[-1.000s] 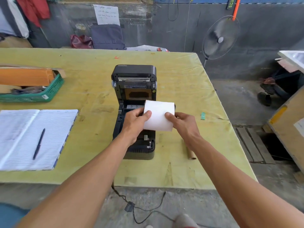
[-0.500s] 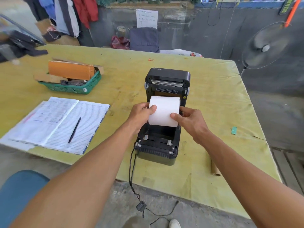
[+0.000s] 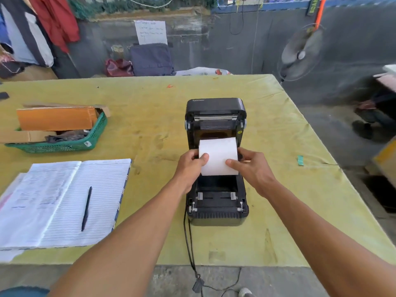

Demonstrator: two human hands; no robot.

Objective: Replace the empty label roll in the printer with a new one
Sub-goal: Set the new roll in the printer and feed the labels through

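Change: a second ago we held the roll (image 3: 218, 156) over the front of the printer (image 3: 216, 202); now it's back at the bay under the raised lid.
Meaning: we judge seating comes next.
Roll: frame centre, long axis left-right, ends toward the bay's side walls.
Hands: left hand (image 3: 189, 168) and right hand (image 3: 254, 170) both pinching the roll.

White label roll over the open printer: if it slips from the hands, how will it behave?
The label roll is a cylinder, so it would probably roll. Both the left hand and right hand pinch its ends, suggesting it is fairly light. It looks tightly wound, so likely stiff, though the loose outer wrap may unspool.
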